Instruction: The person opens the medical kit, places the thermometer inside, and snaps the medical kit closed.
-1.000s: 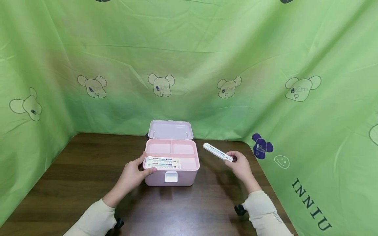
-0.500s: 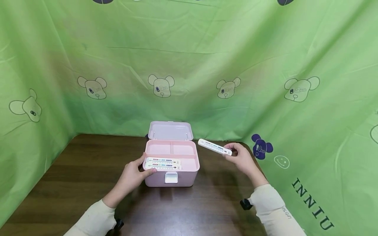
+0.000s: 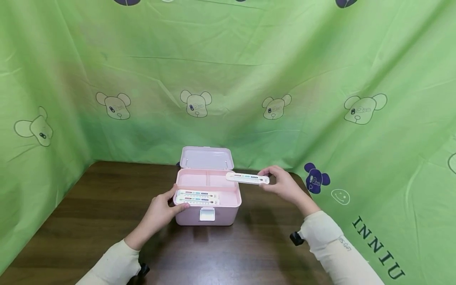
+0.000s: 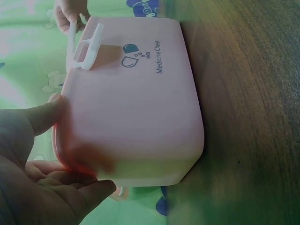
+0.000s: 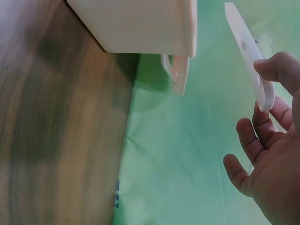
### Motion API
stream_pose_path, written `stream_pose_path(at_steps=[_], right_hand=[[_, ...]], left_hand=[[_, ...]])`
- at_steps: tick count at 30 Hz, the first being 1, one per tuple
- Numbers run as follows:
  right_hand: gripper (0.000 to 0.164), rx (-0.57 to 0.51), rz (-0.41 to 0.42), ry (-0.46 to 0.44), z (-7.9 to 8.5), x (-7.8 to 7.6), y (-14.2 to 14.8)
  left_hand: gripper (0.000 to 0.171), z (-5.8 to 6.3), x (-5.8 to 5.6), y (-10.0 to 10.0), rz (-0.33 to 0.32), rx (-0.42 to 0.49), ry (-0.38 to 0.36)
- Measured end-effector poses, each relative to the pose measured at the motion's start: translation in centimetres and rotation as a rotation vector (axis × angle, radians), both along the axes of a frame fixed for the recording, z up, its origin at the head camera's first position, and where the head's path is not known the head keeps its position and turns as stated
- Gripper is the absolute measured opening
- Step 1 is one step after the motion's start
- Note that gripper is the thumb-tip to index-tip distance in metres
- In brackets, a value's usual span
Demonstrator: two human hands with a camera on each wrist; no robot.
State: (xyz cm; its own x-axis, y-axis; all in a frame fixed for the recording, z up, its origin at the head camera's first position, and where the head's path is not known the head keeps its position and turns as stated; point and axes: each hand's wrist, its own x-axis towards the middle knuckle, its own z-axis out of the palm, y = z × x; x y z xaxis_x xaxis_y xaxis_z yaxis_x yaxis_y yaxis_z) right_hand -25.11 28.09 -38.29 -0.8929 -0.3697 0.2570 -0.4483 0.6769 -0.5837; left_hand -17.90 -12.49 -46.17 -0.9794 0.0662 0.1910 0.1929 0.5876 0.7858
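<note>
Nearest me: dark brown wood-grain table (image 3: 199,261), both cream sleeves (image 3: 115,263) reaching in over it. Left hand (image 3: 158,209) grips the front-left corner of an open pink plastic box (image 3: 183,217), thumb at the front rim, fingers at the left side. White plastic latch (image 3: 207,214) hangs undone on the front wall.

Front compartment: two flat white thermometer strips with coloured print, the front strip (image 3: 196,200) and the rear strip (image 3: 194,193), both toward the left end. A third matching one, the held strip (image 3: 246,178), is pinched by one end in the right hand (image 3: 281,184); its free end reaches over the back-right corner, clear of the rim.

Risks as I see it: end-only pinch, so a rim knock could twist it loose. Set down too far back, it'd land in a rear compartment. If the left hand pushes down hard on that corner, the box might tip or slide.

Behind: pale pink lid (image 3: 206,158) folded back, then green bear-print fabric (image 3: 231,75).
</note>
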Motion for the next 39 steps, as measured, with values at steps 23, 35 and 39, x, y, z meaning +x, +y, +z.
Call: stream_pose_path(at_steps=[23, 35, 39], right_hand=[[0.026, 0.317, 0.275, 0.061, 2.1, -1.1, -4.6], [0.033, 0.533, 0.405, -0.034, 4.2, -1.8, -6.2], [0.037, 0.576, 0.439, -0.031, 4.7, -2.2, -6.6]], left_hand=[[0.088, 0.4, 0.0, -0.2, -0.006, -0.021, -0.018], [0.088, 0.6, -0.1, -0.2, -0.019, -0.025, -0.021], [0.088, 0.7, -0.1, -0.3, -0.026, -0.018, -0.026]])
